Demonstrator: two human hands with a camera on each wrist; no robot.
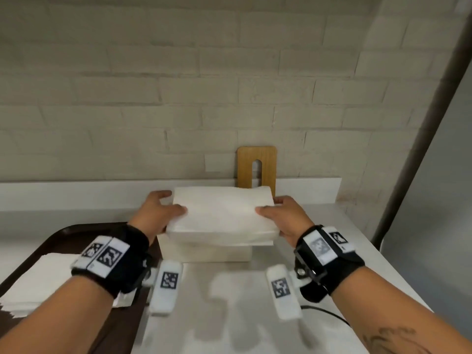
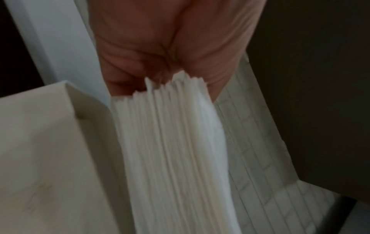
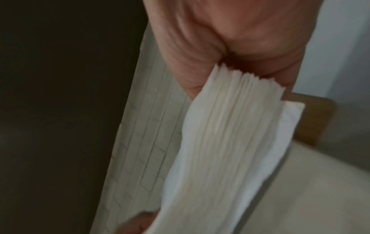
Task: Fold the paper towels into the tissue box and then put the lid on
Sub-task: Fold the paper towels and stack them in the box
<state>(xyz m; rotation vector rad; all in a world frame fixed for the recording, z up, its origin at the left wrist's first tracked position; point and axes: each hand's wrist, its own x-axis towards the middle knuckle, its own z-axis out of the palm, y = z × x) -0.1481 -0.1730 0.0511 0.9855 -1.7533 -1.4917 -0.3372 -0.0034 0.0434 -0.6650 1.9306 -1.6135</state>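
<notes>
On the pale counter (image 1: 255,315), near its back edge, we hold a thick stack of paper towels (image 1: 222,213) just above the open tissue box (image 1: 204,252), gripping it from both ends. Our left hand (image 1: 158,213) clamps one short end, thumb on top and fingers (image 1: 159,194) curled under and round the far side; our right hand (image 1: 283,218) does the same at the other end. Both wrist views show the layered edges squeezed tight into the palms. The stack looks wider than the box, so we judge it must be bowed or folded at the middle, kept square to the opening, and lowered evenly so no sheet catches on the rim. We should keep the pinch firm until the towels sit inside. More towels (image 1: 51,277) lie on the dark tray (image 1: 66,232) at the counter's left edge. The wooden lid (image 1: 265,164) leans against the back wall, behind the box, waiting its turn.
</notes>
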